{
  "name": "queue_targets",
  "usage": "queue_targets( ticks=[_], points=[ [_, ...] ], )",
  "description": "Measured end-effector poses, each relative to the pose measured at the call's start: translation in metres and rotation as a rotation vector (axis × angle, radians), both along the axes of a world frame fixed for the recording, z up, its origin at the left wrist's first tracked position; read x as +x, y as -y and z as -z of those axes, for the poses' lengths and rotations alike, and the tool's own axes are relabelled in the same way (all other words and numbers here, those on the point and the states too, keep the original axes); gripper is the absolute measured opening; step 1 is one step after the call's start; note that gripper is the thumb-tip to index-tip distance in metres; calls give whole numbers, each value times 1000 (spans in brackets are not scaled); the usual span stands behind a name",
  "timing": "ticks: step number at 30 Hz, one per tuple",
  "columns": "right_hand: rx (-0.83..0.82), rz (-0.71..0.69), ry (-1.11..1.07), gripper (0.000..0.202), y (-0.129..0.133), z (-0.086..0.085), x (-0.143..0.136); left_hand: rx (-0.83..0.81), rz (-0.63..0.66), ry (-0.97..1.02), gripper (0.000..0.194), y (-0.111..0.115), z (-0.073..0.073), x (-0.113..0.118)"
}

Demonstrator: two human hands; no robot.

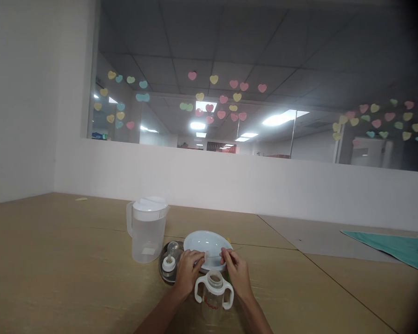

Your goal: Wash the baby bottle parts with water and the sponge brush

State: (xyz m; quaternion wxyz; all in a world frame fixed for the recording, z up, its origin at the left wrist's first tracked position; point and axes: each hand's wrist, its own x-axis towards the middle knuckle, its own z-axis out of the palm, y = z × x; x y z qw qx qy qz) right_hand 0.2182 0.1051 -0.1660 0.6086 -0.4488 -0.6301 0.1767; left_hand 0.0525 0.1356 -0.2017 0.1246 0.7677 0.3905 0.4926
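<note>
My left hand (189,270) pinches a small whitish translucent piece (206,255) over the white bowl (198,237). Fingers closed, my right hand (237,271) grips a thin stick (214,256), possibly a slim brush, whose near end meets the translucent piece; whether it goes inside is too small to tell. Between my forearms stands an open, clear baby bottle (214,297) with two white handles and red markings. Left of my left hand, a dark metal tray (164,273) holds a clear dome-shaped cap (173,248) and a white ring with a teat (169,264).
A lidded translucent pitcher (148,236) stands behind and left of the tray. At far right lies a teal cloth (386,246). The wooden table (73,260) meets a white wall (202,176) beneath a window with heart-shaped paper notes.
</note>
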Motion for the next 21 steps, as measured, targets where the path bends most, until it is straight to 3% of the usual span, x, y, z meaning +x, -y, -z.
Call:
queue_targets(
  ticks=[8, 13, 21],
  points=[
    [-7, -127, 66, 52, -10, 3, 2, -43, 41, -98, 51, 12, -14, 2],
    [31, -124, 132, 46, -12, 1, 0, -78, 46, -69, 49, 12, -14, 4],
    [-114, -104, -234, 46, -4, -10, 7, -114, 10, -66, 47, 7, -11, 4]
  ],
)
